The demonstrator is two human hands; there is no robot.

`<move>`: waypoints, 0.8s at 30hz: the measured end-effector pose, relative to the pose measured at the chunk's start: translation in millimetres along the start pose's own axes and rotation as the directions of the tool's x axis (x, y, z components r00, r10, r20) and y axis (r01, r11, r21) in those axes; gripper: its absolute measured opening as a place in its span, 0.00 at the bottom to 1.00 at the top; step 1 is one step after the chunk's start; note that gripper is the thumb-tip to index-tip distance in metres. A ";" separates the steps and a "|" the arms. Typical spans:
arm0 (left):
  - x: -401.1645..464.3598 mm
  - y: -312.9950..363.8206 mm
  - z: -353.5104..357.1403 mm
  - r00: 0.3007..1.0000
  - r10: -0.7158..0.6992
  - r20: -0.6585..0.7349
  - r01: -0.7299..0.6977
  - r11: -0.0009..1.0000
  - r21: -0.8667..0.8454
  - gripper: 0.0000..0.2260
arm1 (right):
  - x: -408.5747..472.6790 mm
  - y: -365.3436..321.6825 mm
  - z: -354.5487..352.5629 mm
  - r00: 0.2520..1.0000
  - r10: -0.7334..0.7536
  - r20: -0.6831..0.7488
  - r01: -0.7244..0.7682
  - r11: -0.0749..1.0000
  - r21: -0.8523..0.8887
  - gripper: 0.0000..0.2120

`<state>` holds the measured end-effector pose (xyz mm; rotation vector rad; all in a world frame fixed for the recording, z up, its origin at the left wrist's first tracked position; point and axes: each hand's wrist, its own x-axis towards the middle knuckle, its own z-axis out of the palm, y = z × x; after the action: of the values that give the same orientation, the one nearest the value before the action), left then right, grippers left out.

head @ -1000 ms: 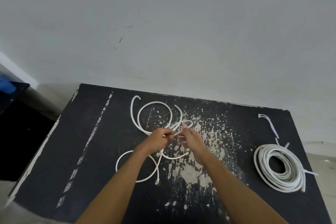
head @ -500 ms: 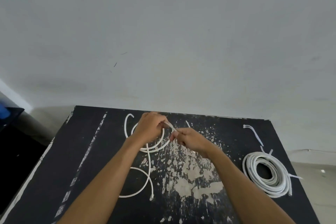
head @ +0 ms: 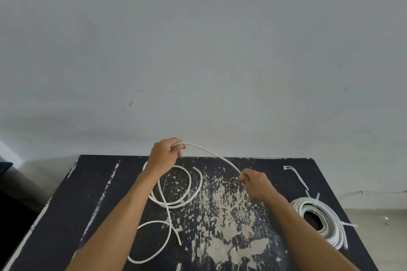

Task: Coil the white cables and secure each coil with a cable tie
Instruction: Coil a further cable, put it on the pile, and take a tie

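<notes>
Cable spans between my two hands, arcing from upper left down to lower right, raised off the table. Left hand sits higher and farther back, fingers curled round the cable near its top end. Right hand is lower and nearer me, pinching the same strand where it comes down. So the held run's long axis goes diagonally, left-far-high to right-near-low, taut enough to hold a smooth bow.

Rest of that cable lies slack on the table under and behind my left forearm: one loose ring just right of the wrist, and a second loop closer to me with a free end poking out toward centre. Can't tell where the strand passes under my arm.

Judgement: I'm at the start of a coil on this second cable. Next wrap turns on bringing the right hand's strand back up to the left, which acts as the anchor; slack feeds from the left side, so left is nearer the supply, right does the travelling.

Finished coil sits at the table's right edge, well apart from both hands, tie tails sticking out. Spare ties lie behind it near the far right corner, closer to my right hand.
</notes>
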<state>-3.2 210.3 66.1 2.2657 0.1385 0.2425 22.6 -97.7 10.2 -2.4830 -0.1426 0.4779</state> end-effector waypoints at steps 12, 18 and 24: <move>10.8 59.7 5.0 0.898 0.141 0.418 -0.118 0.990 -0.082 0.09 | -0.7 -55.6 -31.5 0.945 -0.298 -0.137 0.306 0.951 0.045 0.16; 9.8 64.9 1.0 0.962 0.106 0.250 0.009 0.908 -0.419 0.18 | -4.6 -57.7 -36.5 0.901 -0.370 -0.226 0.376 0.926 -0.018 0.07; 9.1 55.7 -6.2 0.974 0.056 0.217 0.046 0.899 -0.436 0.17 | -6.3 -52.6 -34.1 0.951 -0.222 -0.217 0.274 0.928 0.251 0.09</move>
<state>5.3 180.5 113.6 1.8244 -0.0408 0.0117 29.7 -74.6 68.4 -2.1789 -0.2919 0.1456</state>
